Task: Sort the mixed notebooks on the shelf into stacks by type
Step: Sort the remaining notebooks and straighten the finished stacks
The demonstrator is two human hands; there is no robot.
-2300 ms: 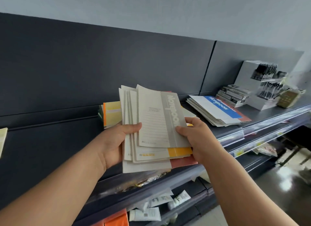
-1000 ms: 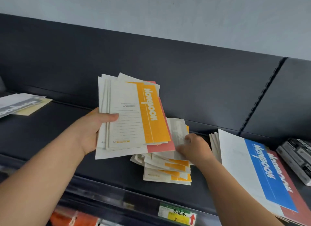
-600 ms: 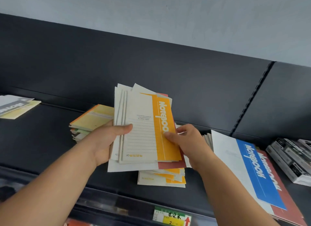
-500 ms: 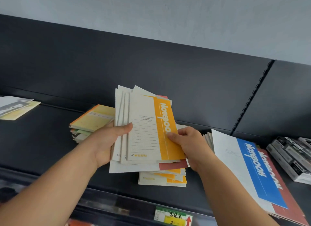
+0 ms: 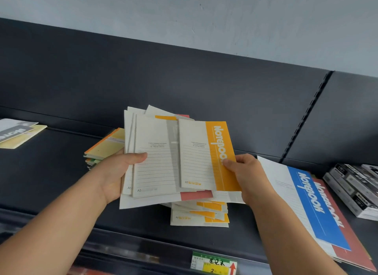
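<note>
My left hand (image 5: pixel 114 176) grips a fanned bundle of thin notebooks (image 5: pixel 155 164) above the dark shelf (image 5: pixel 51 172); a grey-striped one lies on top of the bundle. My right hand (image 5: pixel 243 172) pinches an orange-striped notebook (image 5: pixel 206 156) by its right edge, drawn partly off the bundle to the right. Below them on the shelf lies a loose stack of orange-striped notebooks (image 5: pixel 200 215). To the right rests a stack of large notebooks (image 5: pixel 315 209), a blue-striped one on top of a red one.
A pile of yellow and orange covered books (image 5: pixel 104 148) sits behind my left hand. Grey-striped notebooks (image 5: pixel 16 131) lie at the far left. Black-and-white boxed items (image 5: pixel 356 188) are stacked at the far right. A price tag (image 5: pixel 212 263) hangs on the shelf's front edge.
My right hand slid the orange-striped notebook rightward off the bundle, uncovering a grey-striped one beneath. Earlier it laid a grey notebook down on the shelf.
</note>
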